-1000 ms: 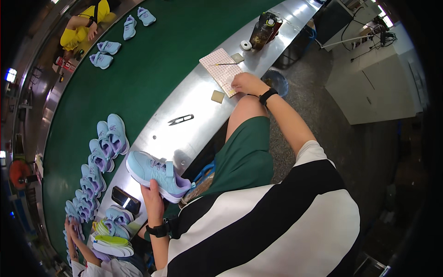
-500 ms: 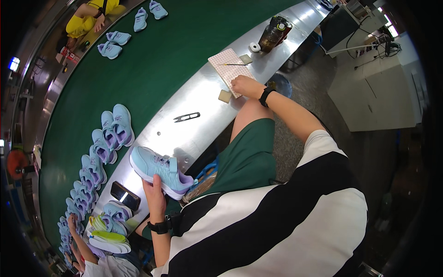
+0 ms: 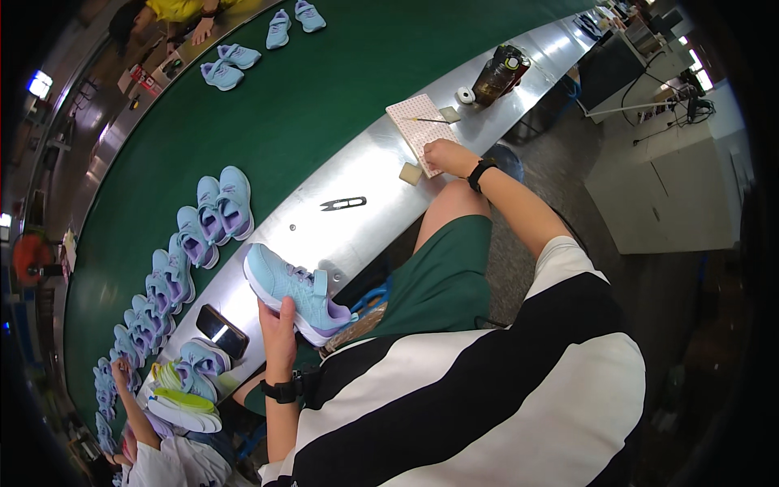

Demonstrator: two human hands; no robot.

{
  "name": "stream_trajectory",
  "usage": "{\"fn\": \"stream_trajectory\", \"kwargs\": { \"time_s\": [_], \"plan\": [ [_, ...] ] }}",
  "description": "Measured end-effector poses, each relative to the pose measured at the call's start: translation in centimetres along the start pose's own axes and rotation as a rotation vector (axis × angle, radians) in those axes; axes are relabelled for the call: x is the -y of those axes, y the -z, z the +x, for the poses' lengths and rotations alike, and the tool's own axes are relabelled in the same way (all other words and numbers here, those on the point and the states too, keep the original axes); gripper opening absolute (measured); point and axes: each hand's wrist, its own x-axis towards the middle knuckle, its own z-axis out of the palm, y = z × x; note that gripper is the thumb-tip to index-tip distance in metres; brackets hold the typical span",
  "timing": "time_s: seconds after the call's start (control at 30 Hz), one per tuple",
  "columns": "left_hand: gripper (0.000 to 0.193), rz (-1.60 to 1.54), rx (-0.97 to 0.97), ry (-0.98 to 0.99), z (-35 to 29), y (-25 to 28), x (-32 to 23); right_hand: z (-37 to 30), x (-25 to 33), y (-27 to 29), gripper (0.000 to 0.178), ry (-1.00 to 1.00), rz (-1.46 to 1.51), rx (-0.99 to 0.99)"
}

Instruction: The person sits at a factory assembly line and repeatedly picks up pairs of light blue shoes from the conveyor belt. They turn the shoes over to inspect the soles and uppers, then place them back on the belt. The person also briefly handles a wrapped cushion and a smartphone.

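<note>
My left hand (image 3: 278, 329) grips a light blue sneaker (image 3: 284, 280) with a lilac lining and a strap, thumb along its side. The shoe is held above the metal edge of the bench, toe pointing up and left. Farther off, my right hand (image 3: 449, 157) rests on the near end of a pink dotted sheet or pad (image 3: 406, 116). Its fingers are pinched together; whatever is between them is hidden. A thin pointed stick (image 3: 428, 121) lies across the sheet. Two small beige blocks, one of them a near block (image 3: 411, 174), sit at its edges.
Black thread snips (image 3: 344, 203) and a phone (image 3: 221, 331) lie on the metal ledge (image 3: 300, 252). A dark bottle (image 3: 498, 75) stands beside a white roll (image 3: 465, 95). Several blue sneakers (image 3: 234, 203) line the green surface (image 3: 324, 89). Co-workers sit at lower left and upper left.
The view has turned a little, so most things appear shifted rightward. My left hand still holds the sneaker, and my right hand stays at the pink sheet.
</note>
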Motion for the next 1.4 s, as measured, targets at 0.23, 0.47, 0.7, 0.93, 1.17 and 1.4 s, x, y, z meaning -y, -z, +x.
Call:
{"fn": "stream_trajectory", "kwargs": {
  "time_s": [0.23, 0.47, 0.7, 0.93, 1.17, 1.4],
  "plan": [
    [0.068, 0.015, -0.027, 0.038, -0.3, -1.4, -1.7, -0.7, -0.6, -1.7, 0.011, 0.008, -0.113, -0.067],
    [0.082, -0.067, 0.053, -0.106, -0.8, -3.5, -4.1, 0.3, 1.3, -0.4, 0.011, -0.182, 0.111, -0.102],
    [0.088, -0.081, 0.142, -0.156, -1.0, -4.4, -5.5, 5.4, 14.9, 11.3, 0.011, 0.012, 0.329, -0.756],
    [0.097, -0.079, 0.194, -0.169, -1.9, -4.0, -6.8, 5.5, 28.5, 19.9, 0.018, 0.332, 0.293, -0.964],
    [0.101, -0.049, 0.151, -0.205, -2.5, -5.1, -8.0, 6.5, 30.0, 20.8, 0.019, 0.370, 0.204, -1.019],
    [0.105, -0.087, 0.212, -0.285, -3.0, -3.3, -8.0, 6.8, 31.7, 21.0, 0.021, 0.392, 0.138, -1.040]
  ]
}}
